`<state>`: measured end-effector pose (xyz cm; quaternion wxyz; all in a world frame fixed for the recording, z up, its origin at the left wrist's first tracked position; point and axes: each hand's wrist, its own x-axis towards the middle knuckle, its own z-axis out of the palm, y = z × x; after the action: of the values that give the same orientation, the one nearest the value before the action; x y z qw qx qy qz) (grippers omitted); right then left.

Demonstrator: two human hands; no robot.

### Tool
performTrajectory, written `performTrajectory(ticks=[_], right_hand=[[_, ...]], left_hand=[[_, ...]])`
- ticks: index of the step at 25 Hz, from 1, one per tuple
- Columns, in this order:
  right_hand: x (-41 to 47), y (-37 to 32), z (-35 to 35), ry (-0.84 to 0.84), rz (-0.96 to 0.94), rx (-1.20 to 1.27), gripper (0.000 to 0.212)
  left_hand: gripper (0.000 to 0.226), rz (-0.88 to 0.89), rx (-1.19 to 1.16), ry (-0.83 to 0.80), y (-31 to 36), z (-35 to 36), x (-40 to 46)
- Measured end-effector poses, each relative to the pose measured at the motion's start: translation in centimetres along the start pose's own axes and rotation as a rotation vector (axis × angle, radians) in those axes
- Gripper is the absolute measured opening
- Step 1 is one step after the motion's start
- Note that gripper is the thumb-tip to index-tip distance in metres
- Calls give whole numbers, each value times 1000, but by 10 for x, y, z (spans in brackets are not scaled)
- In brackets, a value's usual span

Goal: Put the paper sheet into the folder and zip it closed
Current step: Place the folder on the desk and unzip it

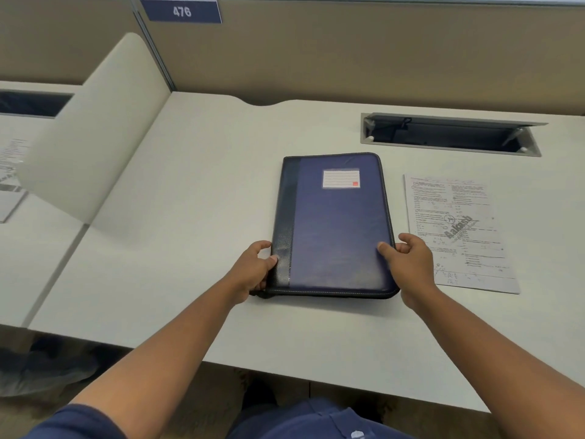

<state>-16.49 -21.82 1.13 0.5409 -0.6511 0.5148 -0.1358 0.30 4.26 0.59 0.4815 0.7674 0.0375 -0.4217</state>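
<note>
A blue zip folder [335, 223] with a black spine strip and a white label lies closed and flat in the middle of the white desk [190, 248]. My left hand [253, 270] grips its near left edge by the spine, thumb on top. My right hand [408, 261] holds the near right edge, thumb pressing on the cover. A printed paper sheet [459, 229] lies flat on the desk just right of the folder, beside my right hand and not touched.
An open grey cable hatch [449, 134] is set into the desk behind the sheet. A curved white divider [95, 128] stands at the left, with more papers [12, 172] on the neighbouring desk. A tan partition rises at the back.
</note>
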Motion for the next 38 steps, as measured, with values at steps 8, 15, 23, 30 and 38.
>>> performTrajectory(ticks=[8, 15, 23, 30, 38], right_hand=[[-8, -61, -13, -15, -304, -119, 24], [-50, -109, 9, -76, -554, -236, 9], [-69, -112, 23, -221, -617, 22, 8], [-83, -109, 35, -435, -637, 120, 22], [-24, -112, 19, 17, -293, 367, 18]], left_hand=[[28, 104, 378, -61, 15, 12, -5], [90, 292, 226, -165, 93, 38, -28], [107, 211, 317, -237, 138, 38, -43], [72, 244, 571, -336, 188, 15, -38], [69, 288, 723, -524, 203, -2, -52]])
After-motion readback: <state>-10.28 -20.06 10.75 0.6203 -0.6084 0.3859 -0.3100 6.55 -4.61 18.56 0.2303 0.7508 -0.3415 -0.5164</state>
